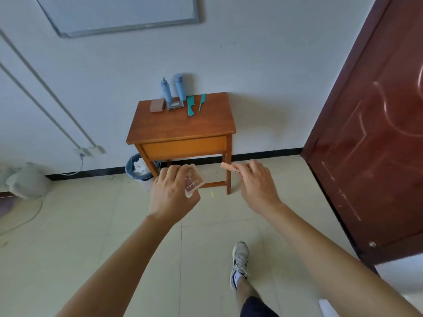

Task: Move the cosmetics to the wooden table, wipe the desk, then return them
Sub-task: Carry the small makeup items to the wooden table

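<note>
A small wooden table [178, 126] stands against the white wall ahead. At its back edge are two blue bottles [166, 90] [180, 86], a brown box [158, 105], a grey case [175, 105] and two teal combs [190, 105] [202, 102]. My left hand [170, 193] is held out in front of the table, shut on a clear-cased maroon compact [193, 183]. My right hand [255, 183] is beside it, shut on a rose-gold lipstick tube [227, 167] that sticks out to the left of the fingers.
A blue waste bin [138, 167] with white paper sits left of the table legs. A dark red door [375, 133] stands open on the right. Grey bags [27, 179] and a cable lie at the left. My shoe [239, 261] is on the tiled floor.
</note>
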A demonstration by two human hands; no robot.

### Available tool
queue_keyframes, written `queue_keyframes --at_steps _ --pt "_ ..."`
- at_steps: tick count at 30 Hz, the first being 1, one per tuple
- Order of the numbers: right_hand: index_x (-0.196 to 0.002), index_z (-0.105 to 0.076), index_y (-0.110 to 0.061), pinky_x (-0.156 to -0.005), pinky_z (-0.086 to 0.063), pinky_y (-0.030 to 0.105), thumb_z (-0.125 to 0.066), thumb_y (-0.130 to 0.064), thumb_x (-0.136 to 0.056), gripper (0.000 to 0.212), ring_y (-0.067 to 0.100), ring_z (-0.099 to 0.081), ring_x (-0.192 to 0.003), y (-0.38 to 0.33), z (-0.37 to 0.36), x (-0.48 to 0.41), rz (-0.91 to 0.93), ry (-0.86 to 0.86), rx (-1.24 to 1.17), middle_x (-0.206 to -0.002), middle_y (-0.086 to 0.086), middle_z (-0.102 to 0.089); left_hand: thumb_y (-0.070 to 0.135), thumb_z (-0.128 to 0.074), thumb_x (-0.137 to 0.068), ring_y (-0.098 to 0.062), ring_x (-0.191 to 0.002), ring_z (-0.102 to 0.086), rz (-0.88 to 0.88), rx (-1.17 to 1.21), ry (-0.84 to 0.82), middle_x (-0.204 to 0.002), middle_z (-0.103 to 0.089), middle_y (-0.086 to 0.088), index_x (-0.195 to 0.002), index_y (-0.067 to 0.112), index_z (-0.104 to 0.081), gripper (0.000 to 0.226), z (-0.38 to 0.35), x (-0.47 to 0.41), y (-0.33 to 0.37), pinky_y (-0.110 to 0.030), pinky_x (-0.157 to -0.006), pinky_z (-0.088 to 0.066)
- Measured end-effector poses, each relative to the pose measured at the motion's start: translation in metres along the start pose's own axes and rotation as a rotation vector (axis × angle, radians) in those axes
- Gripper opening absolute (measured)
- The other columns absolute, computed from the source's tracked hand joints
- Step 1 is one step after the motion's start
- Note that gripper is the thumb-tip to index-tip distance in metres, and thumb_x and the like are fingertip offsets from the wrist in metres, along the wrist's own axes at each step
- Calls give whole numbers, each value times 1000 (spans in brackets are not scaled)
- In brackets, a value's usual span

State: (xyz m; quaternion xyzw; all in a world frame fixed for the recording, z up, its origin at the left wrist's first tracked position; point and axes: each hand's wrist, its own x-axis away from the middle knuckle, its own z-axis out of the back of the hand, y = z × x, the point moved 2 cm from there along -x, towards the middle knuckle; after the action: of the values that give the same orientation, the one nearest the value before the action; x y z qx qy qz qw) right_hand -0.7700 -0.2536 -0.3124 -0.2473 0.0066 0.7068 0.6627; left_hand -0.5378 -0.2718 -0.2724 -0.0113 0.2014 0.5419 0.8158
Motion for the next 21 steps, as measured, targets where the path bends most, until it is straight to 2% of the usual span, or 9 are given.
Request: queue_keyframes --at_steps 5,8,10,14,18,21 --pt "-126 -56 -19 -72 -47 35 -45 -20 -103 26 18 -50 -82 25 -62 -115 -1 -87 -89 -101 -1 -50 41 -81 -65 -24 -100 -53 77 -58 -36 -112 -57 0 -123 20 -54 67 -38 -107 -44 -37 -73 -52" --pt "-124 -57 -20 -70 -43 29 -42 -23 -104 26 14 -47 -80 41 -84 -183 15 -121 -127 -101 -3 -49 41 -82 -64 -25 -101 -54 117 -74 -60 -114 -57 -1 -124 20 -54 69 -54 -173 -65 -38 -74 -52" --pt "-125 -56 -20 -70 -41 27 -42 -24 -104 26 12 -45 -81 48 -94 -226 30 -142 -130 -103 -3 -49 41 -83 -63 -24 -103 -53 136 -87 -69 -117 -56 -2 -126 19 -53 72 -61 -212 -76 -37 -74 -53" --pt "-128 -54 -21 -76 -50 30 -44 -25 -103 27 13 -50 -90 55 -115 -300 22 -192 -170 -108 -3 -50 42 -85 -63 -22 -103 -51 192 -82 -85 -119 -54 -3 -128 18 -52 77 -77 -267 -102 -34 -72 -53" --pt "-131 -51 -23 -73 -50 23 -47 -26 -103 28 11 -50 -91 53 -149 -359 40 -272 -174 -111 -3 -49 49 -85 -62 -21 -104 -51 244 -93 -115 -120 -54 -2 -127 18 -52 79 -103 -309 -138 -33 -74 -52" --pt "-131 -50 -23 -71 -50 17 -48 -26 -102 29 8 -50 -91 55 -179 -396 12 -313 -204 -113 -4 -49 46 -84 -63 -21 -108 -50 276 -79 -159 -123 -55 -3 -129 18 -51 78 -128 -344 -168 -33 -78 -51"
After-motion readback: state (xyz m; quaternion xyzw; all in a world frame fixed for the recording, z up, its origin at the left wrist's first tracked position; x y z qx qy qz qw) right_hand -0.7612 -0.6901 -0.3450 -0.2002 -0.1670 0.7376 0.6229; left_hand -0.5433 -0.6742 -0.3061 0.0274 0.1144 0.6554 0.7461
